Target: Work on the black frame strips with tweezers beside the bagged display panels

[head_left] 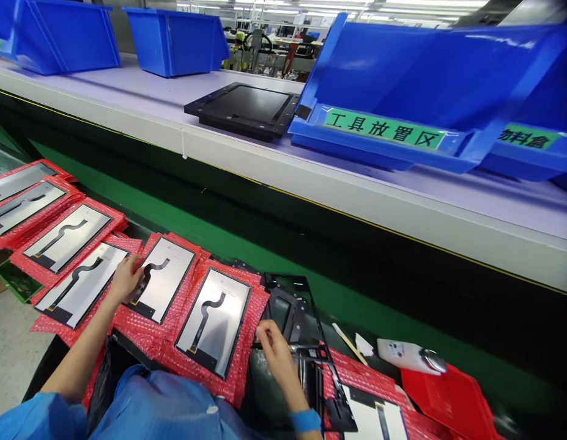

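Observation:
My left hand [126, 280] reaches over the left edge of a display panel [170, 278], its fingers loosely bent and apart over the ribbon cable's lower part. Whether it touches the panel cannot be made out. My right hand [274, 345], with a blue band at the wrist, hovers by the right edge of a red bubble-wrap stack [252, 342]. Its fingers are curled together; anything between them is too small to make out. On that stack lies another display panel [219, 321] with a black curved ribbon cable. Beside my right hand is a thin black frame [318, 324].
More panels [84, 281] on red bubble wrap run leftward. At right lie a white bottle [405, 354], a thin stick [350, 343] and a red tray [448, 397]. A raised shelf [150, 128] bears blue bins [173, 43] and a black fixture [246, 107].

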Motion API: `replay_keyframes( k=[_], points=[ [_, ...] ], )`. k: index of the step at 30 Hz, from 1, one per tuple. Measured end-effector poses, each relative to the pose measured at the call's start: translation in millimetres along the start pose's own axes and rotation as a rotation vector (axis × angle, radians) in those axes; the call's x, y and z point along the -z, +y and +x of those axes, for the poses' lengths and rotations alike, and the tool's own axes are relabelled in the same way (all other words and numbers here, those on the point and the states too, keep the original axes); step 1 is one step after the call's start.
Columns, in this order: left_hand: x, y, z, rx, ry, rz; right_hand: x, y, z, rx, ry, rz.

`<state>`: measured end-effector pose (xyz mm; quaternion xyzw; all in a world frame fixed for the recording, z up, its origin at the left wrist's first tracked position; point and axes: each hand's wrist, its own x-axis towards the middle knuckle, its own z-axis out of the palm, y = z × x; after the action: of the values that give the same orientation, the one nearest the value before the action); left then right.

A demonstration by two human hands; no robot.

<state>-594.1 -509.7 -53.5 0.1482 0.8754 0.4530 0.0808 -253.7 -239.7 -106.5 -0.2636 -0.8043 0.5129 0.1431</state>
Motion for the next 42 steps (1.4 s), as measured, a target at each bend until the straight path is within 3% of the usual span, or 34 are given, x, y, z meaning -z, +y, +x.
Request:
replay_keyframes(
  k=[3, 7, 10, 13, 20, 29, 42],
  points=[
    [-22.5, 3, -21, -0.140, -0.003, 0.112, -2, -6, 13, 0.072, -0.080, -0.088],
    [-75.4, 8, -71, -0.291, -0.202, 0.176, -11, -8, 25, 0.143, -0.171, -0.189],
    [-112.0, 5, -97, -0.305, -0.268, 0.240, -18, -4, 29, 0.171, -0.185, -0.253],
    [-131.4, -1, -102, -0.280, -0.274, 0.313, -24, 3, 29, 0.179, -0.158, -0.304],
    [-140.5, -8, -83, -0.217, -0.311, 0.433, -30, 16, 25, 0.170, -0.089, -0.328],
    [-151.6, -7, -80, -0.181, -0.290, 0.498, -28, 19, 24, 0.197, -0.141, -0.220],
    [-151.2, 4, -90, -0.259, -0.211, 0.270, -35, 27, -9, 0.116, 0.011, 0.002]
  ],
)
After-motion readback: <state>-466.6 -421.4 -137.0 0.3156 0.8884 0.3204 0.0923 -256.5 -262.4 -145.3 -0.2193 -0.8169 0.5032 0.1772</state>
